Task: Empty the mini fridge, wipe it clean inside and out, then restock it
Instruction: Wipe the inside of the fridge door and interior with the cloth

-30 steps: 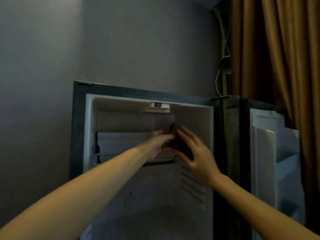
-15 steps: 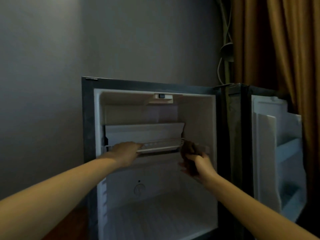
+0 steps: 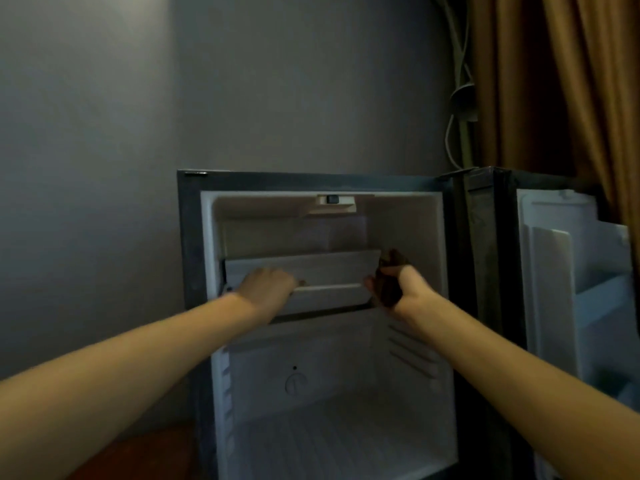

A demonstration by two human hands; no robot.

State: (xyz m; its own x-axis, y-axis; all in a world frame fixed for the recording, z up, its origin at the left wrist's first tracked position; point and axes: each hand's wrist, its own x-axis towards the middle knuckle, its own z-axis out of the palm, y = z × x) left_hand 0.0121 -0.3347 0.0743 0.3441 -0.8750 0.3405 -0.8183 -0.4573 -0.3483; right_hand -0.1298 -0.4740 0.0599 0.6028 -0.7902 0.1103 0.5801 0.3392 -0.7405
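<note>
Though rumpled, brown cloth (image 3: 390,287) beside flat shelf (image 3: 311,270)

Fridge interior (image 3: 322,344) white, cloth (image 3: 390,287) dark brown, curtain (image 3: 571,84) ochre.

Dim corner, grey wall and ochre drape

A plain grey wall (image 3: 104,133) fills the left and centre under weak, even light. Ochre curtain (image 3: 571,81) folds hang at the right, pale cables (image 3: 456,98) running down beside them. A reddish-brown surface (image 3: 145,452) shows lower left.
</note>
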